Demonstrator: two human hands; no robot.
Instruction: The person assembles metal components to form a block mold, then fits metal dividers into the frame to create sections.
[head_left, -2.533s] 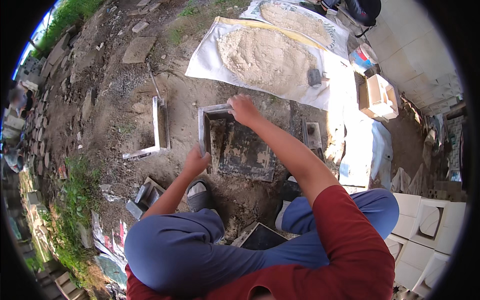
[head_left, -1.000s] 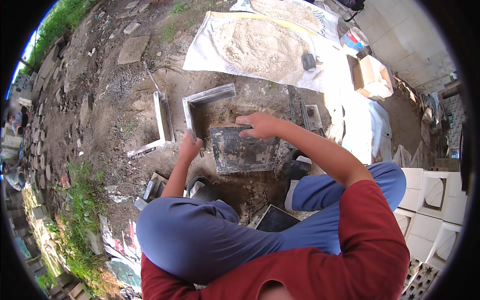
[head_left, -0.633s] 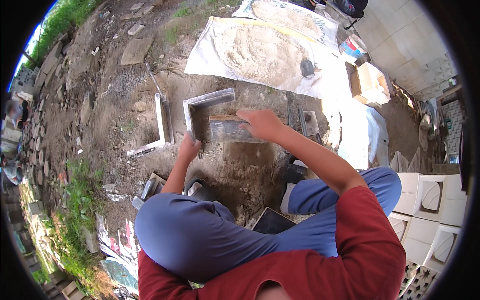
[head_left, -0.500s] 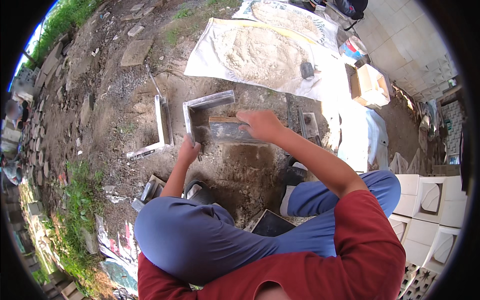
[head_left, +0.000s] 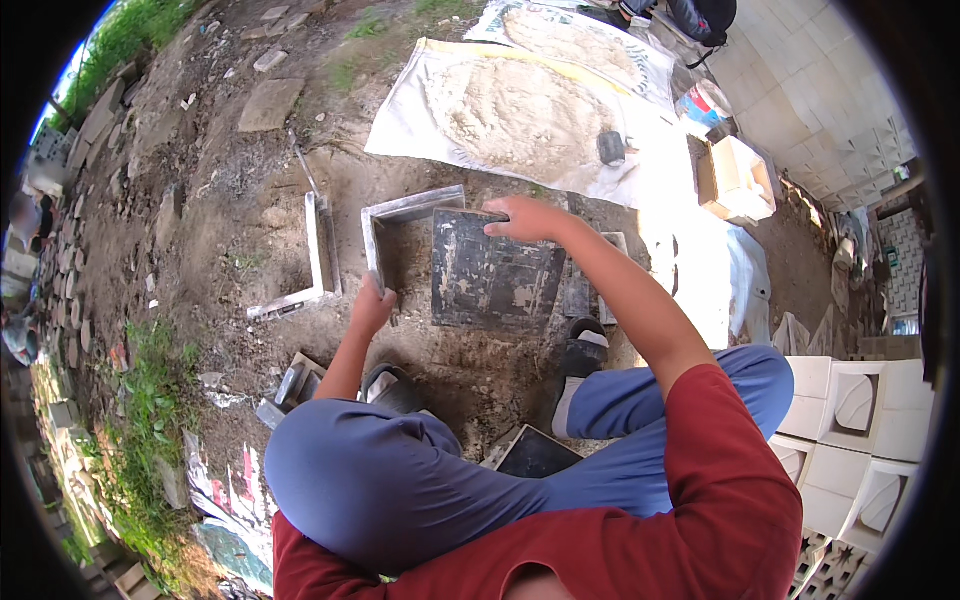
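Bare brown earth (head_left: 225,190) stretches across an outdoor yard, scattered with stones, a flat slab (head_left: 270,105) lying toward the far side. Green weeds (head_left: 150,420) sprout at left near a band of rocks (head_left: 75,270), while a wall of pale blocks (head_left: 810,75) rises at upper right. Cream blocks (head_left: 835,440) with shaped recesses stand stacked at lower right. Bright sunlight bleaches a strip at right; shade covers the middle.

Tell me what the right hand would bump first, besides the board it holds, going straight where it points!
Likely the L-shaped frame, left of the right hand, though the hand might pass above.
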